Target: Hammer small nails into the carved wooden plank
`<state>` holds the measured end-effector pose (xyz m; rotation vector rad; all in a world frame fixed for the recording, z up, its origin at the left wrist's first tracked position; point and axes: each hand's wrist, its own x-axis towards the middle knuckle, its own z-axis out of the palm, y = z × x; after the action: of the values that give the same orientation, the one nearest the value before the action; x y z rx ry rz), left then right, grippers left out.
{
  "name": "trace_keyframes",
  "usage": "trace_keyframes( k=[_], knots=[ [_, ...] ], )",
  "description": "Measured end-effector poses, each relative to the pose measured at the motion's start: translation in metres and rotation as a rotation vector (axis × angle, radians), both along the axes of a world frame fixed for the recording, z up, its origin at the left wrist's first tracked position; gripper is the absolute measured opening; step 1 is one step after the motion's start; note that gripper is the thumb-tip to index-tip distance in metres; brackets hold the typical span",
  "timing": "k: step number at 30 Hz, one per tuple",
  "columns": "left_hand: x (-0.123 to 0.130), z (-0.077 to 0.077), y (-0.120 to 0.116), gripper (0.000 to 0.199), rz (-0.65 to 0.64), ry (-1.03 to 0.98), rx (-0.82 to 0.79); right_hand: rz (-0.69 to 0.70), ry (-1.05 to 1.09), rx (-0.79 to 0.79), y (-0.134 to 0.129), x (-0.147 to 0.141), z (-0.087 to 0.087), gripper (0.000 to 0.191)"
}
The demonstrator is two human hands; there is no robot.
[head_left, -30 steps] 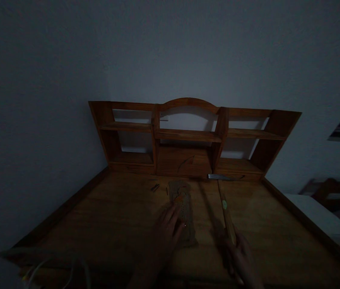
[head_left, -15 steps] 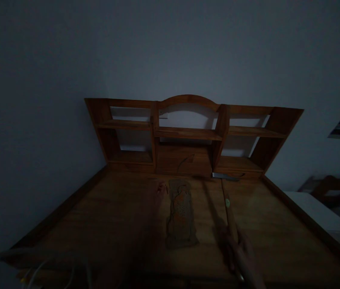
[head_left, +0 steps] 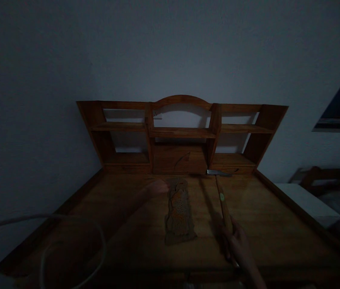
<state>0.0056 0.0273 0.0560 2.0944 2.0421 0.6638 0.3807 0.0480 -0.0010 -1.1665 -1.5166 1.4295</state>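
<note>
A hammer (head_left: 224,206) is in my right hand (head_left: 238,241), its wooden handle gripped near the lower end. Its long metal head is up at the back of the desk, and a pale green sticker marks the handle. Left of it lies a flat, rough brownish slab (head_left: 180,212) with orange patches and small dark dots. My left hand (head_left: 157,187) is at the slab's upper left edge, its fingers drawn together. The dimness hides what, if anything, they hold.
The wooden desk (head_left: 121,245) has a raised shelf unit (head_left: 184,132) along its back. A pale cable (head_left: 102,237) loops over the lower left. To the right stand a white surface (head_left: 306,202) and a wooden chair back (head_left: 323,176).
My left hand has come to the slab's upper left edge, its fingers now closer together. The hammer remains in my right hand. The view has shifted slightly, and the cable loop hangs higher.
</note>
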Motion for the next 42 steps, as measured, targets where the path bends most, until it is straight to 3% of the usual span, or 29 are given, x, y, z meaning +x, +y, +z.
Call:
trace_keyframes(
  k=[4,7,11,14,17,23,37,42],
  knots=[
    [-0.004,0.017,-0.002,0.013,-0.070,0.031,-0.089,0.016,-0.006,-0.004,-0.003,-0.001,0.005,0.058],
    [0.005,0.021,-0.003,0.012,-0.068,-0.131,-0.003,0.005,-0.019,0.000,-0.005,-0.003,0.009,0.056],
    [0.034,-0.004,-0.005,0.018,-0.021,-0.542,0.170,0.010,-0.037,-0.016,-0.007,-0.006,0.016,0.059],
    [0.051,-0.025,-0.008,0.021,0.013,-0.699,0.231,0.022,-0.052,-0.027,-0.010,-0.009,0.021,0.061],
    [0.056,-0.033,-0.013,0.025,0.079,-0.797,0.237,-0.014,-0.069,-0.028,-0.013,-0.013,0.025,0.063],
    [0.055,-0.031,-0.018,0.027,0.074,-0.781,0.150,-0.087,-0.112,-0.025,-0.017,-0.021,0.026,0.068],
    [0.051,-0.038,-0.020,0.023,0.014,-0.706,0.134,0.070,-0.159,-0.018,-0.005,-0.008,0.013,0.065],
    [0.050,-0.036,-0.022,0.024,-0.007,-0.679,0.137,0.056,-0.147,-0.041,-0.006,-0.008,0.013,0.070]
  ],
)
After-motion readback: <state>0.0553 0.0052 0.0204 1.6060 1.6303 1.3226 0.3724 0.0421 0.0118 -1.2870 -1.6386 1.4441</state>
